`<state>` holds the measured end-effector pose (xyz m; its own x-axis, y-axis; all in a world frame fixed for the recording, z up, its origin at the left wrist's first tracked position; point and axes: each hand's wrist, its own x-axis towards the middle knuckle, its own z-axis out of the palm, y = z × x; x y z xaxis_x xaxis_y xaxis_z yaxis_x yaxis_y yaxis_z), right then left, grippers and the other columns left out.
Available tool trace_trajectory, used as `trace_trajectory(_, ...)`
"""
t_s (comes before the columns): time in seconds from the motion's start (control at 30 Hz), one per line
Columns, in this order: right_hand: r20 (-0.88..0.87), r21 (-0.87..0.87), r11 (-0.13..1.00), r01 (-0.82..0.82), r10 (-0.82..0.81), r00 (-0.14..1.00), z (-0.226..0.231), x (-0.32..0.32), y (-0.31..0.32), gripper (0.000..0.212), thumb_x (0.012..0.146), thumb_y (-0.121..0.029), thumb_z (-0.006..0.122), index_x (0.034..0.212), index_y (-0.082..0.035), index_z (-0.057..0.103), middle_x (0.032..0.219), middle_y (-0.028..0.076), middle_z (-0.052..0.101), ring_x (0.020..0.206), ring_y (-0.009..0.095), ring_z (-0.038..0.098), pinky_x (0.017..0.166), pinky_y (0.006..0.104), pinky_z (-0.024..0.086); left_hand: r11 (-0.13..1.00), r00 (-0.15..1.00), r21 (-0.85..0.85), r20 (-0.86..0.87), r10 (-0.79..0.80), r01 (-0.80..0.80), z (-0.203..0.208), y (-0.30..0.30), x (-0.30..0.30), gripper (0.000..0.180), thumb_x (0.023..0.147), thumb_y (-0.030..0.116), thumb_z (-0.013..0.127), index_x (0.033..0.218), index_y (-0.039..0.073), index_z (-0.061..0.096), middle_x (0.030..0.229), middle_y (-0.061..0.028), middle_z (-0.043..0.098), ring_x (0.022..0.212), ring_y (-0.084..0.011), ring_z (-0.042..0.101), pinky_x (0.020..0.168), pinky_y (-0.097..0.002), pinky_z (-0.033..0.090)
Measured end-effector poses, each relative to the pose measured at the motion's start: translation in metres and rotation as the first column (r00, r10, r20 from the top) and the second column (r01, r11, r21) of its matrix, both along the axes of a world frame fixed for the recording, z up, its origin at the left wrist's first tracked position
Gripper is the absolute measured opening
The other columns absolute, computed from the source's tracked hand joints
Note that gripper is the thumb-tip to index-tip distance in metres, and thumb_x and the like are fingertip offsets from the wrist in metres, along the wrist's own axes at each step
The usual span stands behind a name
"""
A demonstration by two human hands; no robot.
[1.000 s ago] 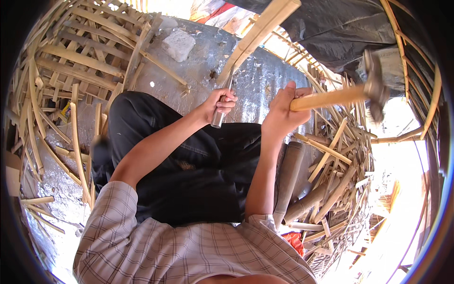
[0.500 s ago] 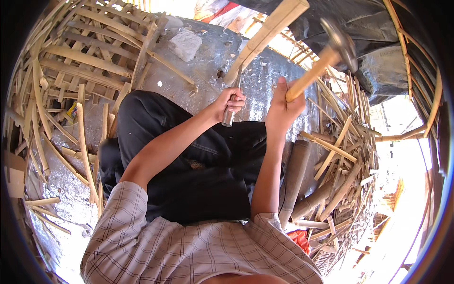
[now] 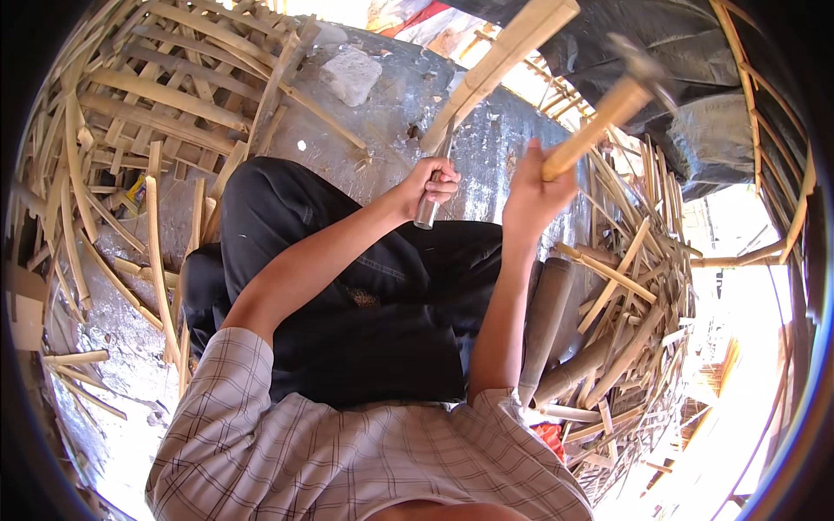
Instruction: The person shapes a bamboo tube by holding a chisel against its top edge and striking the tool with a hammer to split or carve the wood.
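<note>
My left hand (image 3: pixel 431 188) is wrapped round a metal chisel (image 3: pixel 425 217), whose round shiny end sticks out below the fist. The chisel's narrow far end meets the near end of a long pale bamboo piece (image 3: pixel 504 65), which slants up to the right. Held up to the right of it, my right hand (image 3: pixel 539 195) grips the wooden handle of a hammer (image 3: pixel 599 126). Its metal head is blurred by motion and apart from the chisel. Both hands are in front of my crossed legs in black trousers.
A grey stone (image 3: pixel 350 75) lies on the dark sheet (image 3: pixel 391 95) ahead. Bamboo lattice (image 3: pixel 165 95) stands at left, and cut strips (image 3: pixel 630 286) pile up at right. Beside my right forearm is a thick bamboo pole (image 3: pixel 547 321). Black plastic sheeting (image 3: pixel 695 52) hangs at far right.
My right hand and the hammer have moved slightly right and upward. My left hand keeps its grip on the chisel at the bamboo's end. The whole view has shifted a little.
</note>
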<state>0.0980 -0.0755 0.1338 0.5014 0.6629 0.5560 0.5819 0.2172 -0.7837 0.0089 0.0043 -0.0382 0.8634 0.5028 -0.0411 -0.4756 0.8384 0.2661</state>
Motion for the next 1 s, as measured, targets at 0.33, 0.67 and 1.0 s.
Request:
trace_trajectory(0.33, -0.795, -0.412, 0.773, -0.482, -0.047, 0.605, -0.132, 0.039, -0.038, 0.011, 0.087, -0.006, 0.061, 0.084, -0.004, 0.051, 0.061, 0.000, 0.043, 0.046, 0.011, 0.041, 0.039, 0.0292, 0.031, 0.992, 0.992, 0.020, -0.036, 0.124, -0.123, 0.000, 0.004, -0.007, 0.018, 0.083, 0.008, 0.054, 0.070, 0.014, 0.043, 0.059, 0.0070, 0.036, 0.039, -0.0007, 0.026, 0.034, -0.0183, 0.024)
trace_trajectory(0.67, -0.388, 0.010, 0.999, -0.050, 0.050, 0.920, -0.043, 0.033, -0.012, 0.019, 0.091, -0.004, 0.059, 0.077, -0.004, 0.046, 0.057, -0.002, 0.040, 0.047, 0.005, 0.036, 0.040, 0.0273, 0.024, 0.995, 0.990, -0.016, -0.104, 0.096, -0.098, 0.022, 0.029, -0.018, 0.029, 0.088, 0.016, 0.055, 0.065, 0.017, 0.038, 0.056, 0.0084, 0.034, 0.040, 0.0009, 0.030, 0.038, -0.0162, 0.028)
trace_trajectory(1.0, -0.624, -0.326, 0.914, -0.242, -0.015, 0.782, -0.166, -0.006, -0.003, 0.022, 0.089, -0.003, 0.062, 0.082, -0.009, 0.042, 0.055, -0.004, 0.038, 0.040, 0.005, 0.037, 0.034, 0.0232, 0.025, 0.952, 0.878, 0.151, -0.370, 0.304, -0.266, 0.036, 0.029, -0.018, 0.020, 0.091, 0.013, 0.061, 0.092, 0.003, 0.043, 0.078, -0.0048, 0.044, 0.056, -0.0087, 0.045, 0.038, -0.0205, 0.034)
